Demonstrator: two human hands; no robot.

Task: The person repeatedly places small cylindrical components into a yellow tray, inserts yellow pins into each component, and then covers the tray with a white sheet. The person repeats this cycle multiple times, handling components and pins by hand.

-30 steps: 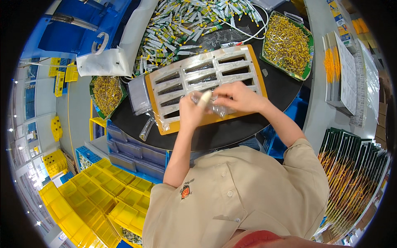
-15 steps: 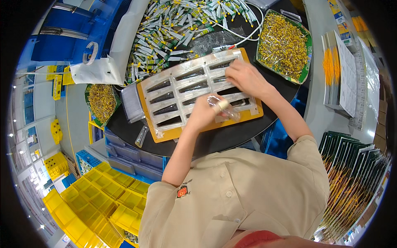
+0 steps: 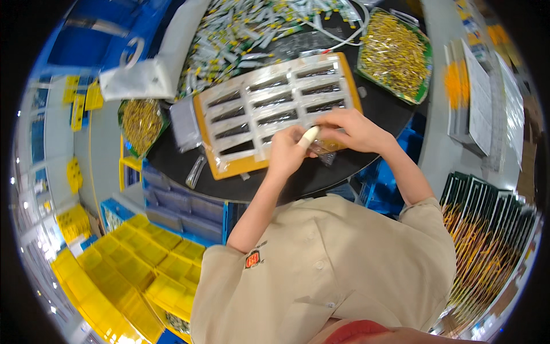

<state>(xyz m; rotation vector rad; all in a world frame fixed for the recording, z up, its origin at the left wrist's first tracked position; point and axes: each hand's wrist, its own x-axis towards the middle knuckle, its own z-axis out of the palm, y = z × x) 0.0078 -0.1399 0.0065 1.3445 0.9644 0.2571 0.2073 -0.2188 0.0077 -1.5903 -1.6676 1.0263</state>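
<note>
Table [image 3: 389, 103]: one tray [image 3: 238, 168], two hands [image 3: 288, 152] [image 3: 361, 132]

Black table [image 3: 172, 166] holds 1 tray [image 3: 248, 106], tubes [image 3: 229, 49].

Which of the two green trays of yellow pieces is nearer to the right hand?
The tray at the upper right: it lies beyond the right hand, while the other tray is farther, on the left.

The person wears a beige, short-sleeved shirt [image 3: 366, 252] with a seamed front placket and small, pale, round buttons [image 3: 319, 264]. The loose sleeves [image 3: 427, 217] leave both forearms [image 3: 262, 209] bare. A small red-and-black emblem [image 3: 252, 260] marks the shirt's left side. One cream-coloured cover [image 3: 310, 136] sheathes a digit of the left hand [image 3: 287, 152].
</note>
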